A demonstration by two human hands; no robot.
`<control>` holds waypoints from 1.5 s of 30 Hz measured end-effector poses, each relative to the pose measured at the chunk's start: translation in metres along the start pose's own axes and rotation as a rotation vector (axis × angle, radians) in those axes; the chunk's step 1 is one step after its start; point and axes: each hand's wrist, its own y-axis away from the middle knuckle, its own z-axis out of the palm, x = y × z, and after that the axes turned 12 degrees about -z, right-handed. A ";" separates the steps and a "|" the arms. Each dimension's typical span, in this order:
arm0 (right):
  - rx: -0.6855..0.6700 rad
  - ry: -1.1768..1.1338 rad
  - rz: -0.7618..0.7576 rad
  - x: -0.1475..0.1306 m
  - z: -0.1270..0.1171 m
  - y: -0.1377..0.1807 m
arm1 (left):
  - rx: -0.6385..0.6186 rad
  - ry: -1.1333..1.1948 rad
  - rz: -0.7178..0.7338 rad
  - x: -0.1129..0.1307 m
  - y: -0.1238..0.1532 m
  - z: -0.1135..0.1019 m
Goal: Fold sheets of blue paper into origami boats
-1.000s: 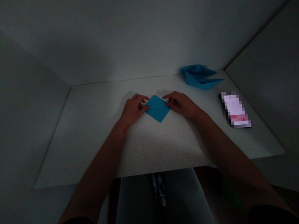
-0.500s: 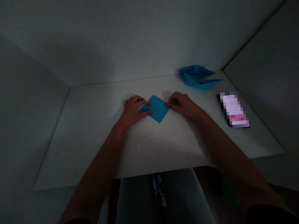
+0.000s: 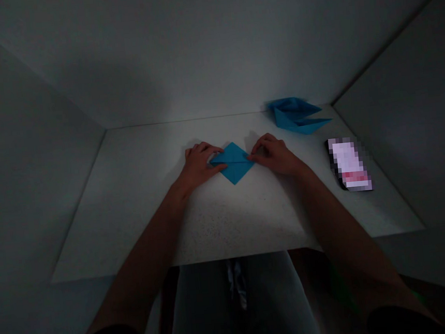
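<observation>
A folded sheet of blue origami paper (image 3: 234, 172) lies diamond-shaped on the white tabletop, with a crease or slit running across its middle from left to right. My left hand (image 3: 199, 164) holds its left corner, index finger along the upper edge and thumb on the lower part. At the right corner, my right hand (image 3: 271, 153) pinches the paper between thumb and fingers. Part of each side corner is hidden under the fingertips.
Two blue folded paper shapes (image 3: 300, 124), boat-like, rest at the back right near the wall. A phone (image 3: 349, 163) with a blurred, lit screen lies on the right of the white table (image 3: 132, 206). Walls enclose the table at the back and both sides.
The right corner of the paper has shifted slightly right with my right hand. The line across the paper's middle now shows as a darker, clearer slit. My left hand has hardly moved.
</observation>
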 end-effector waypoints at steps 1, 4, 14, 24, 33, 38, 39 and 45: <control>-0.013 -0.011 -0.005 -0.001 0.000 0.000 | 0.005 0.004 0.001 0.000 0.000 0.001; -0.067 -0.127 -0.046 -0.002 0.000 0.000 | 0.014 0.013 0.010 -0.002 0.000 0.002; 0.185 -0.611 -0.002 -0.005 0.011 -0.006 | 0.073 0.355 0.182 -0.009 -0.003 0.011; 0.457 -0.703 -0.042 0.002 0.021 -0.015 | 0.013 0.649 0.171 -0.005 -0.002 0.013; 0.437 -0.626 -0.035 -0.002 0.020 -0.015 | -0.112 0.765 -0.051 0.000 -0.006 0.010; 0.324 -0.599 -0.013 -0.011 0.018 -0.011 | 0.016 0.782 -0.044 -0.004 -0.011 0.010; 0.316 -0.582 -0.026 -0.011 0.017 -0.010 | 0.041 0.769 -0.036 -0.004 -0.011 0.009; 0.300 -0.450 -0.031 -0.009 0.012 -0.009 | 0.085 0.619 -0.029 -0.002 -0.009 0.004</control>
